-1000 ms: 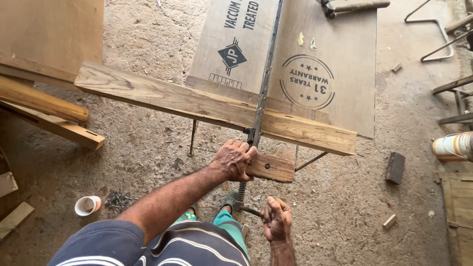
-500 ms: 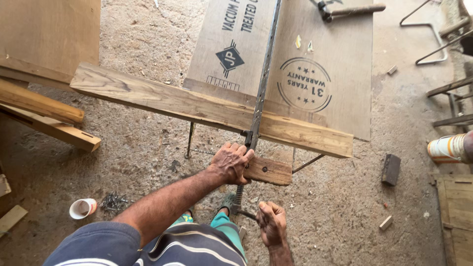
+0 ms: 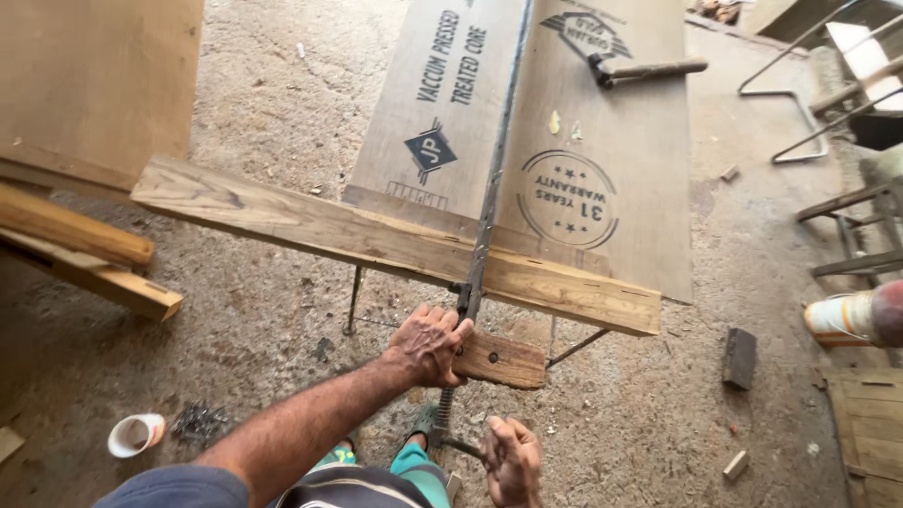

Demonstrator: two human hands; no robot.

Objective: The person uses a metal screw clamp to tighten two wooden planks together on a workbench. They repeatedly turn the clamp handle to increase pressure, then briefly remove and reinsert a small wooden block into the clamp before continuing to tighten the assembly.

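A long metal bar clamp (image 3: 491, 193) lies lengthwise over a plywood sheet (image 3: 602, 141) and crosses a rough wooden plank (image 3: 310, 226) set across its near end. My left hand (image 3: 428, 343) presses on the clamp's near jaw and the small wooden block (image 3: 503, 360) beside it. My right hand (image 3: 513, 458) grips the clamp's screw handle (image 3: 451, 442) just below the block. My forearm and striped clothing fill the bottom of the view.
A hammer (image 3: 644, 71) lies on the plywood's far end. Stacked timber (image 3: 85, 249) sits at left, with a white cup (image 3: 132, 436) and a pile of nails (image 3: 198, 423) on the ground. A dark block (image 3: 740, 357), metal stand frames (image 3: 828, 94) and a wooden pallet (image 3: 870, 433) are at right.
My right hand has shifted on the screw handle, closing around it slightly lower. My left hand stays on the jaw and block. The view has drifted a little.
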